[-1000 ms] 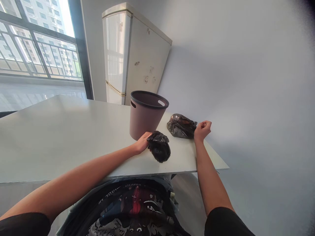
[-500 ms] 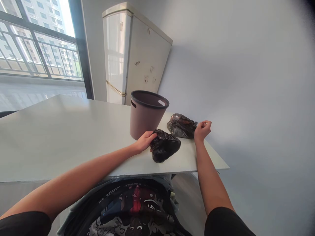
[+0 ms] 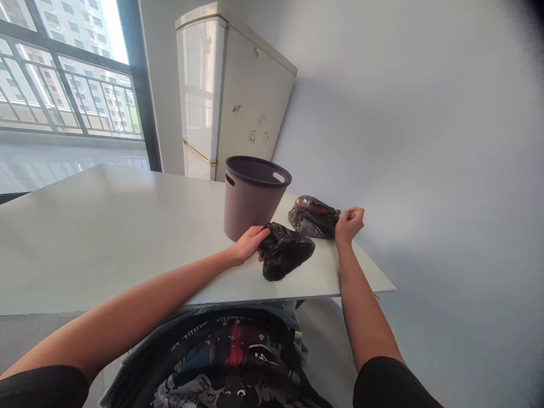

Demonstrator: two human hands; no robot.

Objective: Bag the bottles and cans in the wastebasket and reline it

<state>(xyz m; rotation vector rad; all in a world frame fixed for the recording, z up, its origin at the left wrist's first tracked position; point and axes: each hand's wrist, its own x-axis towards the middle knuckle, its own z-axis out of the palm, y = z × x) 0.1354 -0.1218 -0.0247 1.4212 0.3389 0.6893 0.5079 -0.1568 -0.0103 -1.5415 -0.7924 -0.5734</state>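
Black plastic, crinkled and shiny: near bag grasped by its gathered end in the left hand, thumb lying over the folds, rounded bulk pointing away to the right. Position: just in front of the bin and to its right, over the front part of the pale surface.

Second bag, the far bag, thinner-looking and partly see-through, something reddish-brown showing inside. Lies on the surface beyond the near bag, to the right of the bin and apart from it. Its right end meets the right hand, which is clenched in a loose fist, fingers curled inward. Whether any of that bag's plastic is caught in the fist, I can't say; the wrist covers the spot.

Bin: dusty mauve, dark-rimmed, upright, mouth uncovered, a handle slot on its left side and another opposite. Left hand close by its base.

Right forearm crosses the front edge near the surface's right corner; left forearm slants in from the lower left. Dark short sleeves, printed shirt below the edge.

Behind: white refrigerator, scuffed patches on its side; plain grey wall to the right; window to the left, railing and tall buildings outside.
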